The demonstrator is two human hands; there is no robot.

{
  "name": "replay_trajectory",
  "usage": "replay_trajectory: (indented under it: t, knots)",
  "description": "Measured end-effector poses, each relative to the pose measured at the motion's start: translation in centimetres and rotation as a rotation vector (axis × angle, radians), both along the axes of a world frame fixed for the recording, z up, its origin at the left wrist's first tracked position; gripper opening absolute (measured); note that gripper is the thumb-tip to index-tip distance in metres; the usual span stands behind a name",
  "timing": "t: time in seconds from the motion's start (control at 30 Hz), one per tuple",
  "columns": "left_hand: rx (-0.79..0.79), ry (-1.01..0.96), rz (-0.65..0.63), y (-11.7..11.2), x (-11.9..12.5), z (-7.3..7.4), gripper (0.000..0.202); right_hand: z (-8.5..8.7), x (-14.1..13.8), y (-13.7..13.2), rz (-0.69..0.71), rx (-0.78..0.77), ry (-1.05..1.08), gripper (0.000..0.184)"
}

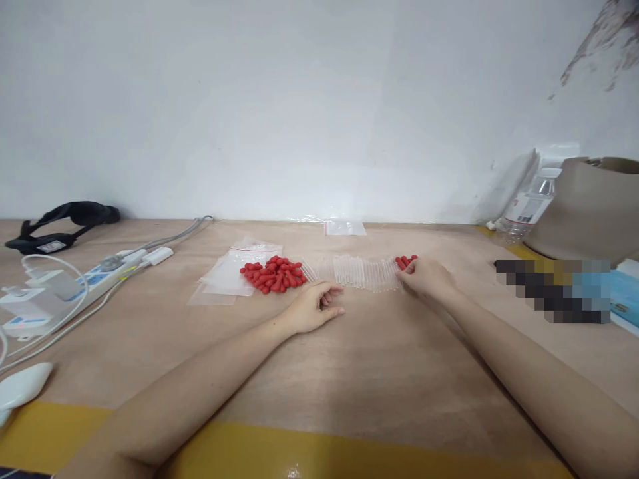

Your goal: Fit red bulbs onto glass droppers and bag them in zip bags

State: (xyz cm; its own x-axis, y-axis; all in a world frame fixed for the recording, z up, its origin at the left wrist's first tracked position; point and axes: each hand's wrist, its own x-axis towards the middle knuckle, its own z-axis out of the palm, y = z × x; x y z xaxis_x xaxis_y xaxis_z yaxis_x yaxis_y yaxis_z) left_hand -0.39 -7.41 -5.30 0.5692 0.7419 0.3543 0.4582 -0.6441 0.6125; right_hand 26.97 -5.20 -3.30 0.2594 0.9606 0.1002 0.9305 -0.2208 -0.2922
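A row of thin clear tubes [367, 274] lies side by side across the middle of the table. At its left end is a heap of red rubber bulbs [274, 274]. A smaller group of red bulbs [405, 260] sits at the right end of the row. My right hand [424, 278] is there, its thumb and fingers pinched on a red bulb; the fingertips partly cover it. Just in front of the heap, my left hand [317, 307] rests on the table with fingers loosely curled, thumb apart, and nothing in it.
Clear zip bags [224, 273] lie left of the heap, and another bag [344, 228] by the wall. A power strip [94, 283] with cables and a black strap [64, 226] are at left. At right stand a plastic bottle [532, 206] and a grey-brown bin [589, 213].
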Motion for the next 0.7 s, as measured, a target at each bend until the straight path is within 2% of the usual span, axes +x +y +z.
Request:
replay_trajectory:
  t: [0.1,0.27,0.4,0.47,0.53,0.63,0.7]
  knots:
    - [0.015,0.021,0.0,0.0,0.0,0.2,0.033,-0.1,-0.3,0.2,-0.002,-0.039,-0.027,0.03]
    - [0.039,0.052,-0.004,-0.3,0.1,0.1,0.03,-0.9,-0.5,1.2,-0.028,-0.013,-0.047,0.024]
    - [0.17,0.063,0.036,-0.5,0.1,0.5,0.027,-0.9,-0.7,1.3,-0.064,-0.003,-0.031,0.034]
    - [0.284,0.101,0.122,-0.1,-0.5,1.4,0.02,-0.5,-0.8,1.0,-0.065,-0.014,0.003,0.036]
    - [0.372,0.191,0.268,0.6,-1.5,2.7,0.016,0.1,-1.0,0.7,-0.064,-0.012,0.041,0.036]
    - [0.401,0.361,0.508,2.0,-3.5,4.4,0.028,0.8,-1.5,0.1,-0.07,0.097,0.083,0.03]
    - [0.364,0.436,0.634,2.8,-4.7,4.9,0.035,0.9,-2.2,-0.4,-0.032,0.217,0.111,0.025]
